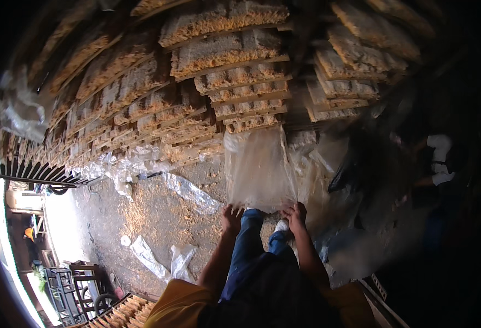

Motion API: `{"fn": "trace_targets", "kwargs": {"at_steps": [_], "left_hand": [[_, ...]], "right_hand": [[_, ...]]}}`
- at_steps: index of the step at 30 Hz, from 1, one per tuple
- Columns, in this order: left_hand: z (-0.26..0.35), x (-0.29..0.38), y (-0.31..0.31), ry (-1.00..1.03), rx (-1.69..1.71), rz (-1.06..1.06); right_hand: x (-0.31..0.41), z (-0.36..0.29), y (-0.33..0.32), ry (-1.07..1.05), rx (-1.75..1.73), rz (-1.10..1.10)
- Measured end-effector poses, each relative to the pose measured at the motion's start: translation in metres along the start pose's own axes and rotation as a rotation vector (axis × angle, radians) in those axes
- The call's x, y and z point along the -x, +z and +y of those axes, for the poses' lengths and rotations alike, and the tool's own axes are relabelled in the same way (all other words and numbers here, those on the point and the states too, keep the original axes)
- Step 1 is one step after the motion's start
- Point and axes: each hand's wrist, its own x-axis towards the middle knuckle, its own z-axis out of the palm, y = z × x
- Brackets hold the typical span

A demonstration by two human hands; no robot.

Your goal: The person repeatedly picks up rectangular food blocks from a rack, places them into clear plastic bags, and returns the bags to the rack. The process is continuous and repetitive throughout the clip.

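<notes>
A cloudy, translucent plastic sheet (261, 168), possibly a large bag, hangs stretched out in front of my legs. Its near left corner is pinched in my left hand (232, 218). At the near right corner, my right hand (295, 216) grips the edge with bent fingers. The far end of the plastic reaches the foot of a tall stack of crumbly, grey-and-orange slabs (240, 78). Thin boards or trays separate these slabs. What the slabs are made of, I cannot tell.
More slab stacks rise at left (130, 90) and right (347, 69). Crumpled plastic (191, 192) and orange crumbs (136, 213) litter the floor. Loose plastic (314, 180) lies at right. Near a bright doorway stands a wheeled metal cart (76, 287). Another person (439, 160) is in the dark at right.
</notes>
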Motion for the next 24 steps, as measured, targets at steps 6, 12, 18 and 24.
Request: {"fn": "trace_targets", "kwargs": {"at_steps": [6,12,18,24], "left_hand": [[-0.021,0.04,-0.027,0.04,0.044,-0.041],[-0.031,0.068,-0.051,0.056,0.135,-0.05],[-0.01,0.083,-0.107,0.261,0.067,0.015],[0.092,0.091,-0.114,0.6,-0.221,-0.035]], "right_hand": [[0.009,0.015,-0.043,0.062,-0.019,-0.002],[0.066,0.002,-0.048,0.004,0.106,-0.043],[0.162,-0.02,0.007,-0.244,0.298,-0.161],[0.155,-0.001,0.095,-0.293,0.333,-0.324]]}}
